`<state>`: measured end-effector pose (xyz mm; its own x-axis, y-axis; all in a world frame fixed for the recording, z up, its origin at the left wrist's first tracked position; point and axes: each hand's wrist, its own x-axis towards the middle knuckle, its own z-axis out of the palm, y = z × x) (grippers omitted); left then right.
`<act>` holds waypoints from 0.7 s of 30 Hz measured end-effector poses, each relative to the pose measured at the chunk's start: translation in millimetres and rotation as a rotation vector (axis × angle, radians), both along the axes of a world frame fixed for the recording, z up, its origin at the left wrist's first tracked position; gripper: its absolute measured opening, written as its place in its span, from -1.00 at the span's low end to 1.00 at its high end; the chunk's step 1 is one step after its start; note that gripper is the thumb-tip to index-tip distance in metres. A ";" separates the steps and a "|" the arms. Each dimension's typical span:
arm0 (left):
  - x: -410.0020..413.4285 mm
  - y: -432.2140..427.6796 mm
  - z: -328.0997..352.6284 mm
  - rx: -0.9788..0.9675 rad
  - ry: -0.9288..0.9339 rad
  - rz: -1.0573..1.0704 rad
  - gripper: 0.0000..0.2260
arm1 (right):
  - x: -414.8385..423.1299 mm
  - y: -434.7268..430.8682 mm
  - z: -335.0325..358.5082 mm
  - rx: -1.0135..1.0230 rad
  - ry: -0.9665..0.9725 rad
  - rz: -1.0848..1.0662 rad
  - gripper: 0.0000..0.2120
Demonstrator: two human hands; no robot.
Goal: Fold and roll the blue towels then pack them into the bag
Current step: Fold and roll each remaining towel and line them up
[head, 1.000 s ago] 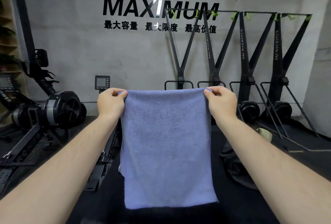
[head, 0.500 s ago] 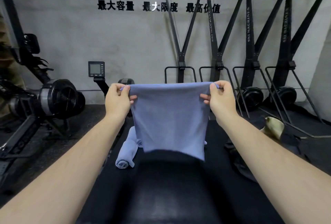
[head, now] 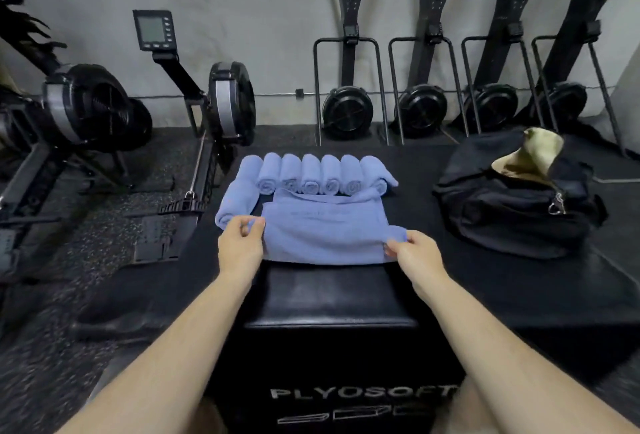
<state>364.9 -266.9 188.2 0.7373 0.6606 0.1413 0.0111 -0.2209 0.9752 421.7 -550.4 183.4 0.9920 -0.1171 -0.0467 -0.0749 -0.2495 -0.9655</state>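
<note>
Standing low in the middle of the frame is a big black box [head: 341,298] with white letters on its front. Behind it, a black mat [head: 433,281] covers the floor. Black rowing machines [head: 86,111] fill the upper left, and tall black ski machines [head: 429,52] lean along the gray wall at the upper right. A black bag [head: 512,211] sits on the mat at the right, open, with pale lining showing at its top. A folded blue towel [head: 323,232] lies flat in the middle, its near edge resting on the box. Just behind it, a row of rolled blue towels [head: 311,173] lies side by side, well apart from the bag. One longer roll [head: 239,191] lies at the left end. The left hand [head: 240,243] pinches the flat towel's left corner. The right hand [head: 417,253] pinches its right corner.
</note>
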 end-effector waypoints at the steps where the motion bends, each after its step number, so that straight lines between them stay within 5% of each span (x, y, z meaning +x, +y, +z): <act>1: -0.5 0.0 -10.7 -0.013 0.026 -0.003 -0.90 | -2.7 -1.4 -10.7 -0.034 0.027 0.019 -0.94; 13: 8.1 -3.7 -27.3 0.011 0.144 -0.070 -0.87 | 8.9 -1.2 -33.7 -0.323 -0.182 0.111 -0.77; 21: -0.3 3.1 -20.6 0.129 0.242 -0.131 -0.74 | 3.8 -1.5 -14.6 -0.177 -0.028 0.031 -0.72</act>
<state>364.5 -263.8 167.6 0.8377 0.5455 0.0272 0.2031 -0.3574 0.9116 425.5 -551.9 168.8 0.9959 -0.0902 -0.0008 -0.0385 -0.4172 -0.9080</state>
